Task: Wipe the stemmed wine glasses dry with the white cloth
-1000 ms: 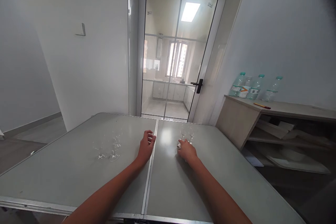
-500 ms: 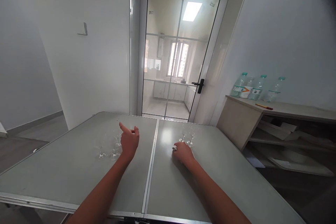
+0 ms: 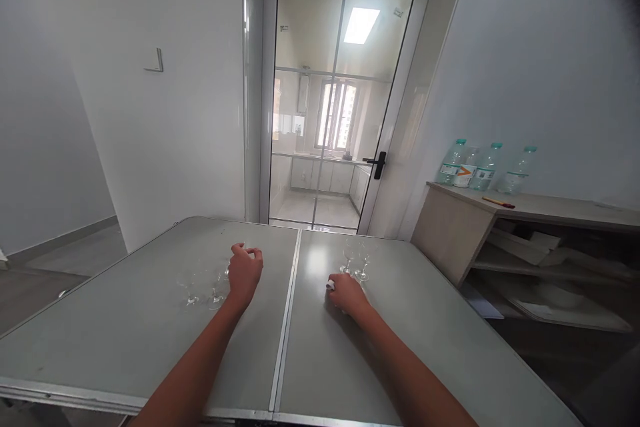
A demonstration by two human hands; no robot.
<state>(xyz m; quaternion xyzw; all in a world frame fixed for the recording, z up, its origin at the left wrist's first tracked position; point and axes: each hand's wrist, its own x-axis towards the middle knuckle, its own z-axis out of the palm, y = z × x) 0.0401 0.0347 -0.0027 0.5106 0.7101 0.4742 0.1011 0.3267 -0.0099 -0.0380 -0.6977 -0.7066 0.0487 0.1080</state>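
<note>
Since the left hand (image 3: 245,273) has fingers (image 3: 257,255) half curled beside stemmed glasses (image 3: 216,295) on the worktop (image 3: 125,340) — holding one or not, I can't tell — and the right hand (image 3: 347,290) grips a white wad (image 3: 331,285) near two more, any sideways nudge could, I judge, topple one.

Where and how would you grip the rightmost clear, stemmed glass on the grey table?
Probably pinch the rightmost clear, stemmed glass at its stem, from the right: it stands upright, narrowing between bowl and foot. Another clear, stemmed glass stands close on its left, and the right hand crowds the near side.
</note>
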